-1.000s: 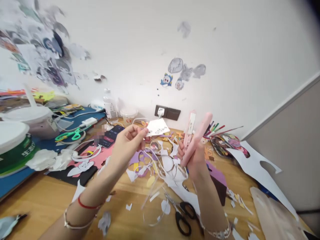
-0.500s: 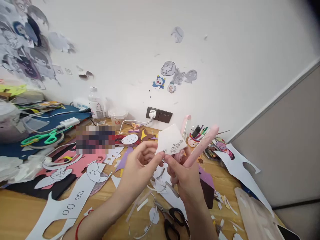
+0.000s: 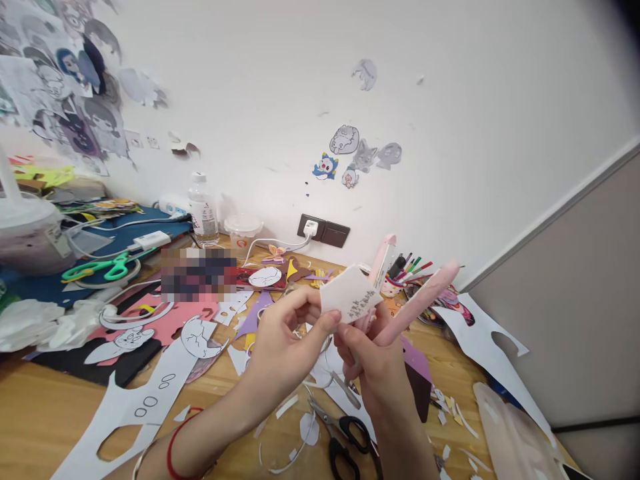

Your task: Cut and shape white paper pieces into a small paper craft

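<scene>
Between thumb and fingers, my left hand [image 3: 295, 333] pinches the lower left side of a white card [image 3: 345, 300] with small dark writing near its lower right edge. My right hand [image 3: 373, 347] is wrapped round a pink two-armed tool [image 3: 417, 303], whose arms spread apart and point up and to the right. The thumb of my right hand lies near the card's bottom edge; whether it touches the card is unclear. Below my hands, black-handled scissors [image 3: 345, 433] lie on the wooden table among paper scraps.
Cut paper sheets [image 3: 145, 400] lie at the left, near green scissors [image 3: 110, 267]. A bottle [image 3: 203, 210] and a plastic cup [image 3: 243, 233] stand at the back. Behind my right hand is a pen holder [image 3: 393, 285]. A long white cutout [image 3: 480, 340] lies right.
The view has shifted slightly to the left. The card has turned a little clockwise and sits slightly lower, still in my left hand. My right hand still grips the pink tool.
</scene>
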The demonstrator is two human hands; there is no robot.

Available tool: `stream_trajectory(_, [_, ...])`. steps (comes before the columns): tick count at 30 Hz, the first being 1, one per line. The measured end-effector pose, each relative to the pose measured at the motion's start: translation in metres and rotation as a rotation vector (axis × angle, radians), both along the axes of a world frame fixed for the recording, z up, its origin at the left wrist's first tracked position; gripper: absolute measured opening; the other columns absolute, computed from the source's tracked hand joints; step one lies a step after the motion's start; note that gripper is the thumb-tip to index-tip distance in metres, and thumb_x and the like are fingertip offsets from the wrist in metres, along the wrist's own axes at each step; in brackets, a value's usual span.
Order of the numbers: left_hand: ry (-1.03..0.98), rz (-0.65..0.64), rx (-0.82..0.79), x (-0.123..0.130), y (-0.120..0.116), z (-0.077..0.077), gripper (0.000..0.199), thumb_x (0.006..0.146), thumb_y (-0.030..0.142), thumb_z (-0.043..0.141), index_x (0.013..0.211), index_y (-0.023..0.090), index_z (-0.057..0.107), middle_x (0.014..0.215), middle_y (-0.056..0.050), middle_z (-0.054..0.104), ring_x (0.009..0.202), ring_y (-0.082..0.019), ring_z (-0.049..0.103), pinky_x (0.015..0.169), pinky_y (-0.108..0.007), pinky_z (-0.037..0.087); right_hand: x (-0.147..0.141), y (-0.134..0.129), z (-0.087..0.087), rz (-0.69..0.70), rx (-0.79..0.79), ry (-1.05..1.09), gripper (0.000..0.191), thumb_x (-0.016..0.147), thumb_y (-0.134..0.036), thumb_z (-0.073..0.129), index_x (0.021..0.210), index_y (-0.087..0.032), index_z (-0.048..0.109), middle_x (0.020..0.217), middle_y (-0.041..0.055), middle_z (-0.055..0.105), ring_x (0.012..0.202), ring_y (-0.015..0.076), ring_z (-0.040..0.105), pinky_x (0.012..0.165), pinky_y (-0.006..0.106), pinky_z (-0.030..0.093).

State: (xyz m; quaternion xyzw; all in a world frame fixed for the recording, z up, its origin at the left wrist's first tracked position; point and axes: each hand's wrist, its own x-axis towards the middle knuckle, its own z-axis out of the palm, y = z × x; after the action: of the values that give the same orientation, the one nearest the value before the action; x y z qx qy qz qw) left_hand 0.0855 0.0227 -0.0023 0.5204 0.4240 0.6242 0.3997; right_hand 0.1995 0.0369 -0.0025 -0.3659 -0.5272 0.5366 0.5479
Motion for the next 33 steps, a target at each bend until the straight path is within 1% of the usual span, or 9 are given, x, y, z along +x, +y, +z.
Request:
stream_trajectory(4, [-0.017,-0.010,-0.016,-0.002,-0.002,0.003,0.008,0.077,0.022,0.061,0.073,0.016,0.058,0.066,0.000,0.061,0.061,-0.011,0.056,0.059,-0.021,0.045,-0.001,-0.002,0.002,0.041,-0.061,0.104,0.039,0.068,-0.024,0.067,0.100,-0.023,0.046,0.060,-0.0083,0.043,0.043,0.0045,0.031,0.038,0.016,0.024])
stream_trajectory(9, [0.010,-0.297,-0.080,-0.005,0.001,0.006,0.008,0.080,0.026,0.057,0.082,0.018,0.057,0.061,0.004,0.055,0.047,-0.007,0.049,0.044,-0.017,0.039,0.005,-0.005,0.005,0.066,-0.058,0.027,0.035,0.066,-0.024,0.072,0.093,-0.022,0.050,0.054,-0.0094,0.041,0.041,0.0048,0.033,0.034,0.015,0.025])
stream_trajectory(11, [0.025,-0.328,-0.078,-0.005,0.001,0.006,0.012,0.083,0.027,0.053,0.076,0.018,0.056,0.056,0.005,0.052,0.042,-0.005,0.045,0.040,-0.016,0.036,0.003,-0.008,0.003,0.079,-0.056,0.050,0.032,0.068,-0.024,0.071,0.093,-0.021,0.051,0.054,-0.0093,0.043,0.041,0.0045,0.034,0.035,0.015,0.027])
stream_trajectory(14, [0.059,-0.221,-0.093,-0.003,-0.001,0.004,0.024,0.086,0.033,0.047,0.068,0.017,0.052,0.052,0.004,0.050,0.042,-0.007,0.046,0.040,-0.017,0.035,-0.005,-0.013,-0.001,0.086,-0.095,0.138,0.027,0.071,-0.025,0.069,0.092,-0.021,0.052,0.058,-0.0078,0.049,0.045,0.0053,0.042,0.039,0.015,0.034])
stream_trajectory(16, [0.085,-0.101,-0.082,0.001,-0.003,0.000,0.028,0.087,0.036,0.044,0.067,0.017,0.050,0.053,0.004,0.049,0.043,-0.008,0.045,0.041,-0.018,0.035,-0.012,-0.017,-0.005,0.058,-0.128,0.191,0.027,0.072,-0.025,0.069,0.093,-0.021,0.052,0.069,-0.0044,0.056,0.056,0.0085,0.052,0.047,0.017,0.041])
stream_trajectory(19, [0.118,0.086,-0.024,0.008,-0.006,-0.007,0.029,0.087,0.035,0.045,0.063,0.018,0.045,0.055,0.005,0.044,0.049,-0.008,0.040,0.045,-0.019,0.034,-0.019,-0.023,-0.009,-0.042,-0.171,0.251,0.032,0.071,-0.027,0.070,0.097,-0.023,0.052,0.086,-0.0005,0.059,0.075,0.0138,0.059,0.055,0.020,0.047])
stream_trajectory(22, [0.068,0.153,0.012,0.015,-0.009,-0.013,0.030,0.087,0.035,0.044,0.063,0.018,0.043,0.057,0.005,0.042,0.053,-0.008,0.039,0.050,-0.019,0.034,-0.024,-0.030,-0.012,-0.126,-0.175,0.301,0.036,0.070,-0.029,0.071,0.099,-0.025,0.051,0.086,-0.0024,0.059,0.077,0.0139,0.059,0.061,0.022,0.050])
stream_trajectory(26, [-0.086,0.168,-0.004,0.020,-0.013,-0.015,0.030,0.086,0.037,0.046,0.064,0.017,0.043,0.056,0.005,0.042,0.053,-0.008,0.039,0.050,-0.020,0.035,-0.030,-0.037,-0.013,-0.195,-0.153,0.351,0.036,0.068,-0.030,0.072,0.096,-0.026,0.050,0.078,-0.0065,0.057,0.077,0.0108,0.058,0.070,0.021,0.049])
stream_trajectory(33, [-0.440,-0.039,-0.228,0.019,-0.012,-0.005,0.028,0.080,0.040,0.056,0.068,0.018,0.042,0.056,0.007,0.037,0.048,-0.006,0.034,0.045,-0.018,0.031,-0.035,-0.041,-0.011,-0.211,-0.176,0.407,0.035,0.068,-0.028,0.072,0.092,-0.026,0.046,0.069,-0.0073,0.055,0.060,0.0079,0.054,0.056,0.018,0.046])
